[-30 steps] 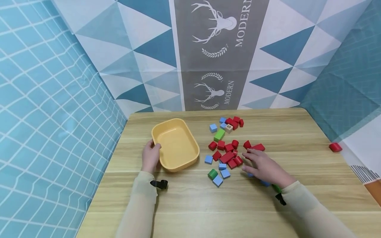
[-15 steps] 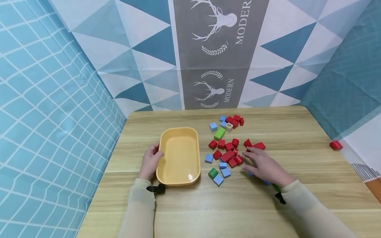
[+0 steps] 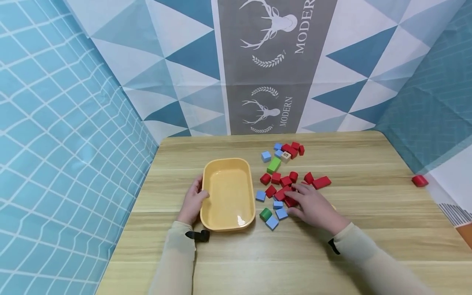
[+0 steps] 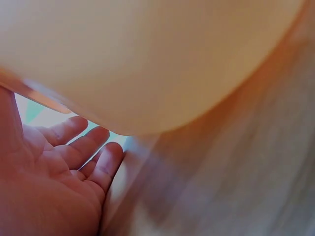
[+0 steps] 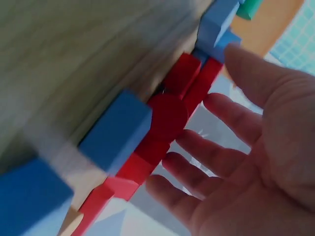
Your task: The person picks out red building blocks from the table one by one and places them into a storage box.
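Observation:
At the left edge of a yellow plastic tray (image 3: 227, 196), my left hand (image 3: 191, 201) holds the rim, thumb over the inside and fingers outside. The left wrist view shows the tray's pale outer wall (image 4: 162, 64) above the fingers. My right hand (image 3: 313, 207) reaches over a cluster of red wooden blocks (image 3: 282, 193), its fingers spread and slightly bent. In the right wrist view the fingertips lie close to a red cylinder (image 5: 168, 115) and other red blocks; contact is hard to tell. Blue blocks (image 5: 117, 132) stand beside them. No block shows gripped; the palm hides some.
A green cylinder (image 3: 265, 214) and blue blocks (image 3: 272, 223) lie between tray and right hand. Farther back are a light green block (image 3: 274, 165), a lettered wooden cube (image 3: 285, 156) and more red and blue blocks. One red block (image 3: 420, 180) sits at the far right.
The tray has turned straighter and come nearer and rightward with my left hand. My right hand has moved left onto the red blocks, after staying nearly still earlier.

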Demonstrator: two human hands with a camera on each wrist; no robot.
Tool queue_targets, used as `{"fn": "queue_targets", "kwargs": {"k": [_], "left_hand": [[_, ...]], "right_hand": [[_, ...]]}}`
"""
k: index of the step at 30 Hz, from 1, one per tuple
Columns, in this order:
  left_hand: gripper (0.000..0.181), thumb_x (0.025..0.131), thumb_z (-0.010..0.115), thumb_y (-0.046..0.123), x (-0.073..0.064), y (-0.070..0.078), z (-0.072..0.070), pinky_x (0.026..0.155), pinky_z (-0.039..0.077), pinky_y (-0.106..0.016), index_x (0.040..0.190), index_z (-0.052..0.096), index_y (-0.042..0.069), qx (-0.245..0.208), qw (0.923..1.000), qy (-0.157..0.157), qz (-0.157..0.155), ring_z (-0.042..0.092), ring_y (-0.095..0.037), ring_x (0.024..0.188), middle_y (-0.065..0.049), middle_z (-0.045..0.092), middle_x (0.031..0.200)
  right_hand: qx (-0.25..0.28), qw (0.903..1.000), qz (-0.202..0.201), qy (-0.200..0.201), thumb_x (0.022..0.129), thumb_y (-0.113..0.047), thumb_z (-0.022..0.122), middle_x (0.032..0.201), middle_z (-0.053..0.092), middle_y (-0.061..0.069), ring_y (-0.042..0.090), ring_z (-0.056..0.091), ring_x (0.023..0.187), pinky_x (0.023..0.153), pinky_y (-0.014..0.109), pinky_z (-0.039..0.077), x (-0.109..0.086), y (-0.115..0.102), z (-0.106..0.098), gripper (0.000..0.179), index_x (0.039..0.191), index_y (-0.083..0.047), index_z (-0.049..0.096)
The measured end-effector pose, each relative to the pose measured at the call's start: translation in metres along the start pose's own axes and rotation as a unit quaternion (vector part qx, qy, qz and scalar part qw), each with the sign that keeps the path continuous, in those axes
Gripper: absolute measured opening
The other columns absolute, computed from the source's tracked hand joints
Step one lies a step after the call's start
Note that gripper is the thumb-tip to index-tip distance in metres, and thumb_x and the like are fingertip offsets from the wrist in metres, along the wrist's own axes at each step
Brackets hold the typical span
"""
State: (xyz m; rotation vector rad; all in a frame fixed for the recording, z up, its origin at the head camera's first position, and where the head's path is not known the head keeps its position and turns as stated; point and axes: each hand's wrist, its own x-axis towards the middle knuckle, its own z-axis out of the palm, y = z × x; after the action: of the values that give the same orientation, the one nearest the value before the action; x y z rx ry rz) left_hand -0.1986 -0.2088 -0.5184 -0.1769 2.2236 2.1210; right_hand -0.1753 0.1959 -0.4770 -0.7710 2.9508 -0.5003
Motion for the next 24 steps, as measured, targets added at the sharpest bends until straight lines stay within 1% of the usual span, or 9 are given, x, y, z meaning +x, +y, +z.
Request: {"fn": "queue_targets", "kwargs": {"k": [4, 7, 10, 14, 16, 18, 20, 22, 24], "left_hand": [[0.076, 0.088, 0.048, -0.006, -0.001, 0.0, 0.002, 0.095, 0.049, -0.013, 0.163, 0.037, 0.006, 0.006, 1.0, 0.0, 0.004, 0.049, -0.027, 0.135, -0.016, 0.044, 0.164], [0.075, 0.089, 0.047, -0.006, -0.003, 0.0, 0.003, 0.095, 0.05, -0.014, 0.163, 0.038, 0.007, 0.01, 0.9999, 0.0, 0.005, 0.05, -0.027, 0.134, -0.016, 0.046, 0.162], [0.077, 0.088, 0.047, -0.007, -0.004, -0.001, 0.004, 0.094, 0.051, -0.016, 0.163, 0.038, 0.008, 0.008, 1.0, -0.003, 0.002, 0.051, -0.027, 0.132, -0.016, 0.047, 0.162], [0.081, 0.086, 0.048, -0.007, -0.006, -0.003, 0.01, 0.094, 0.051, -0.016, 0.164, 0.036, 0.008, 0.007, 0.9998, -0.016, 0.002, 0.052, -0.028, 0.132, -0.016, 0.046, 0.162], [0.081, 0.085, 0.049, -0.007, -0.008, -0.004, 0.013, 0.095, 0.049, -0.015, 0.163, 0.036, 0.008, 0.018, 0.9996, -0.02, 0.006, 0.048, -0.027, 0.136, -0.017, 0.046, 0.161], [0.081, 0.083, 0.049, -0.007, -0.009, -0.004, 0.016, 0.095, 0.048, -0.014, 0.162, 0.038, 0.008, 0.024, 0.9994, -0.022, 0.013, 0.046, -0.027, 0.137, -0.018, 0.048, 0.159], [0.081, 0.083, 0.051, -0.006, -0.009, -0.004, 0.017, 0.096, 0.045, -0.012, 0.161, 0.04, 0.009, 0.039, 0.999, -0.018, 0.016, 0.04, -0.027, 0.141, -0.017, 0.049, 0.157], [0.081, 0.082, 0.052, -0.005, -0.009, -0.003, 0.017, 0.101, 0.042, -0.014, 0.161, 0.041, 0.009, 0.049, 0.9985, -0.016, 0.019, 0.036, -0.026, 0.143, -0.017, 0.05, 0.156], [0.082, 0.082, 0.053, -0.004, -0.009, -0.003, 0.017, 0.108, 0.037, -0.019, 0.162, 0.041, 0.01, 0.059, 0.998, -0.011, 0.02, 0.029, -0.025, 0.146, -0.016, 0.047, 0.159]], "right_hand": [[-0.034, 0.9986, -0.012, 0.039, 0.087, -0.024, 0.089, 0.141, 0.066, 0.022, 0.048, 0.057, 0.137, 0.118, 0.067, 0.042, 0.001, -0.006, 0.006, 0.054, 0.137, -0.011, 0.073], [-0.049, 0.9963, -0.02, 0.068, 0.083, -0.019, 0.092, 0.13, 0.072, 0.017, 0.042, 0.063, 0.128, 0.114, 0.063, 0.048, -0.001, -0.009, 0.01, 0.05, 0.129, -0.012, 0.077], [-0.052, 0.9945, -0.02, 0.089, 0.08, -0.018, 0.094, 0.123, 0.075, 0.013, 0.037, 0.065, 0.121, 0.108, 0.059, 0.054, -0.003, -0.011, 0.014, 0.046, 0.124, -0.014, 0.079], [-0.048, 0.9937, -0.006, 0.101, 0.081, -0.019, 0.093, 0.117, 0.078, 0.011, 0.032, 0.066, 0.114, 0.104, 0.055, 0.056, -0.005, -0.013, 0.02, 0.045, 0.123, -0.014, 0.077], [-0.048, 0.9932, 0.002, 0.106, 0.083, -0.021, 0.092, 0.115, 0.079, 0.01, 0.032, 0.067, 0.112, 0.102, 0.054, 0.056, -0.005, -0.015, 0.022, 0.043, 0.123, -0.013, 0.077], [-0.048, 0.993, 0.015, 0.106, 0.084, -0.026, 0.091, 0.113, 0.08, 0.01, 0.031, 0.067, 0.109, 0.1, 0.054, 0.055, -0.004, -0.017, 0.022, 0.042, 0.121, -0.013, 0.076], [-0.048, 0.9929, 0.029, 0.105, 0.086, -0.031, 0.09, 0.111, 0.081, 0.009, 0.031, 0.066, 0.106, 0.098, 0.053, 0.054, -0.002, -0.019, 0.022, 0.038, 0.118, -0.014, 0.077], [-0.048, 0.9929, 0.045, 0.099, 0.088, -0.037, 0.088, 0.109, 0.081, 0.008, 0.03, 0.065, 0.102, 0.096, 0.051, 0.053, 0.001, -0.022, 0.022, 0.037, 0.114, -0.014, 0.077], [-0.048, 0.9928, 0.055, 0.095, 0.089, -0.039, 0.086, 0.107, 0.081, 0.007, 0.028, 0.064, 0.099, 0.093, 0.049, 0.053, 0.004, -0.023, 0.021, 0.035, 0.112, -0.015, 0.077]]}}
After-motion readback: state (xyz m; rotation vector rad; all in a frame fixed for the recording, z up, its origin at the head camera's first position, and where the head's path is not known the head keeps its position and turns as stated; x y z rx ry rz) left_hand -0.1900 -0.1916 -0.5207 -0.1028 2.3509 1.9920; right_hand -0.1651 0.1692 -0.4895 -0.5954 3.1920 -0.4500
